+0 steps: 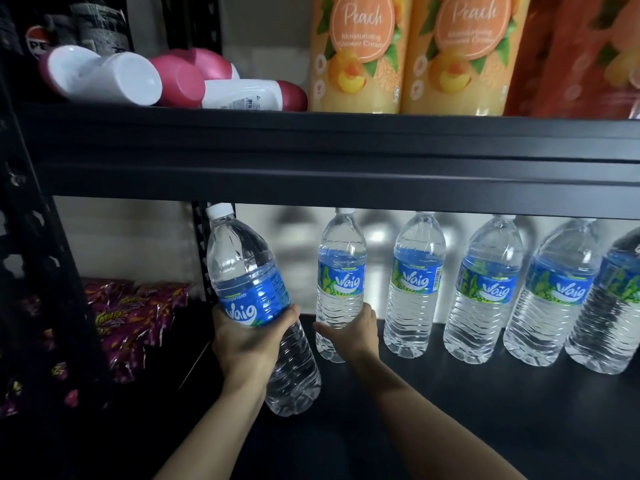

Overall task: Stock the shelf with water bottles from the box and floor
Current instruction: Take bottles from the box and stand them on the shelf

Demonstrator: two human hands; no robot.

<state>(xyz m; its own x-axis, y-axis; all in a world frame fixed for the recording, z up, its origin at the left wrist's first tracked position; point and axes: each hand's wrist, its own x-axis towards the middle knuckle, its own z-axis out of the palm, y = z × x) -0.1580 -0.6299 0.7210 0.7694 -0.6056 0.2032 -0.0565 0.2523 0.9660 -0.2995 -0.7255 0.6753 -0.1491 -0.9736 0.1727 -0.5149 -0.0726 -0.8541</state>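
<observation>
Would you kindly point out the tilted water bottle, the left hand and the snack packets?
tilted water bottle (pixel 252 293): head view, blue label.
left hand (pixel 244 348): head view, back of hand.
snack packets (pixel 138 317): head view, purple wrapper.

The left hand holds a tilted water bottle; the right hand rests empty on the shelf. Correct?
No. The head view shows the right hand gripping a standing bottle on the shelf, not empty. The left hand holds the tilted bottle.

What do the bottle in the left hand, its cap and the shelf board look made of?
Held bottle, gripped by the left hand: thin clear plastic, glossy, ribbed below, blue film label. Cap: opaque white plastic, seemingly. Shelf board: black, matte; painted metal or coated board, cannot tell. The right hand grips a like standing bottle.
</observation>
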